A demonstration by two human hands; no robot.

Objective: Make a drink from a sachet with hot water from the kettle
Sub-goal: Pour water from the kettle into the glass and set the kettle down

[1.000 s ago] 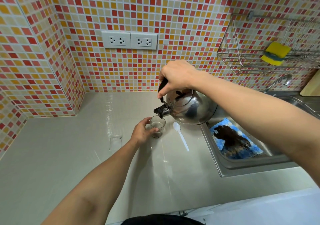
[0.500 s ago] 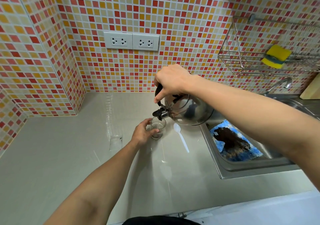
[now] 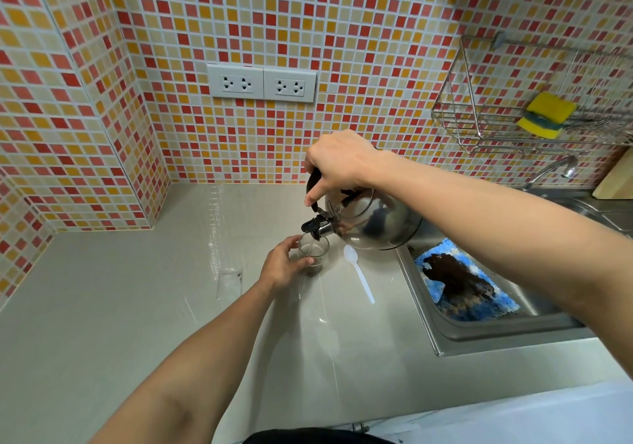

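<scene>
On the far left, the tiled wall of red, orange and cream squares met the pale grey counter at a corner. A little further along, at about 9 o'clock from the glass and well apart from it, a clear, empty-looking sachet lay flat on the counter. Above it, at 12 o'clock, a double wall socket sat in the tiles.

The left hand was wrapped around the side of a small clear glass that stood upright on the counter, fingers curled against its wall and thumb near its base. A dark layer showed at the bottom of the glass. Just above its rim, at 12 o'clock, hung the black-capped spout of a shiny steel kettle, tilted down towards the glass. The right hand was clenched on the kettle's black handle, the index finger stretched down along it towards the spout lever. Whether water was running could not be made out.

At 3 o'clock from the glass, just beside it, a white plastic spoon lay on the counter, bowl pointing away from the person. Further right the steel sink held a blue cloth with a dark stain. At 1 o'clock, a wire rack on the wall carried a yellow sponge, with the tap below it.
</scene>
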